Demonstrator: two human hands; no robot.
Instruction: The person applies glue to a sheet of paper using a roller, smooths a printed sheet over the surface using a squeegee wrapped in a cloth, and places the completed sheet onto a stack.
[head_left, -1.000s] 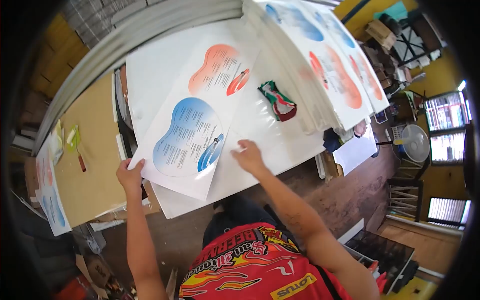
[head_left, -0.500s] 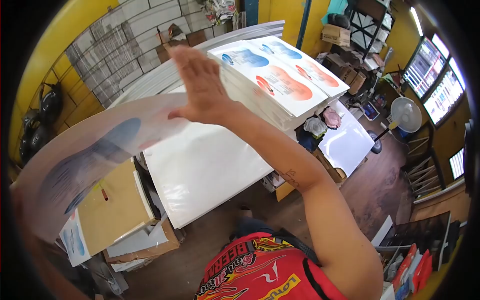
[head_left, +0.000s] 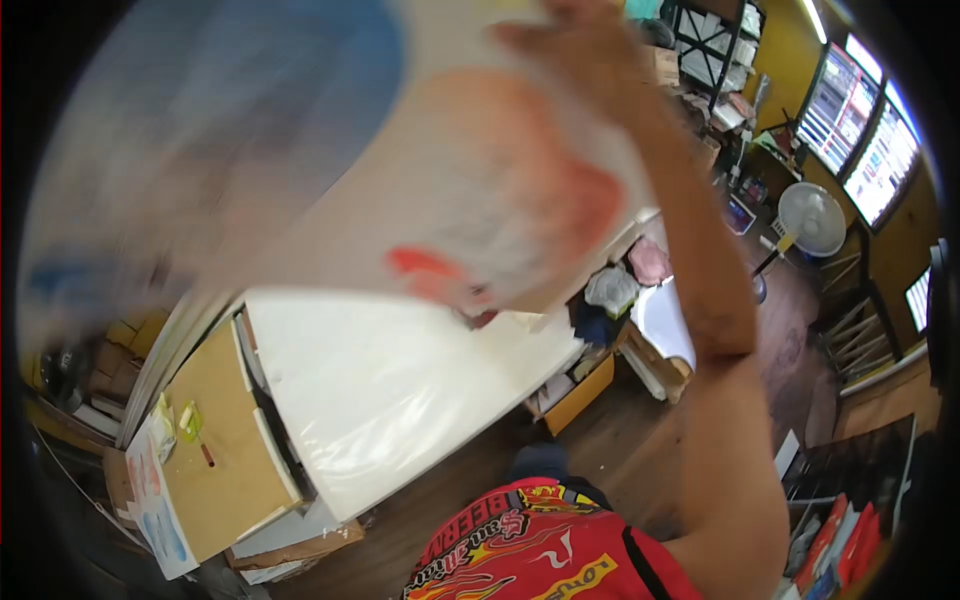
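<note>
A large printed sheet [head_left: 500,180], with blue and red-orange shapes smeared by motion, is raised across the upper left and middle of the head view. At its upper right edge is my right hand [head_left: 585,50], blurred, with thumb and fingers closed on the sheet. My left hand does not show. Below the sheet lies a wide, glossy white surface [head_left: 400,400], partly covered from sight by the print. The sheet also hides most of what stands behind it.
To the left is a brown board [head_left: 225,440] with a small red-handled tool [head_left: 208,455] on it. Printed sheets [head_left: 160,515] lie beside the board. Crumpled plastic bags [head_left: 612,290] sit right of the white surface. A fan [head_left: 810,220] stands farther right.
The sheet has swung up and to the right, now covering the printed stack. My right hand went from open and flat to closed on the sheet's edge, higher and farther right.
</note>
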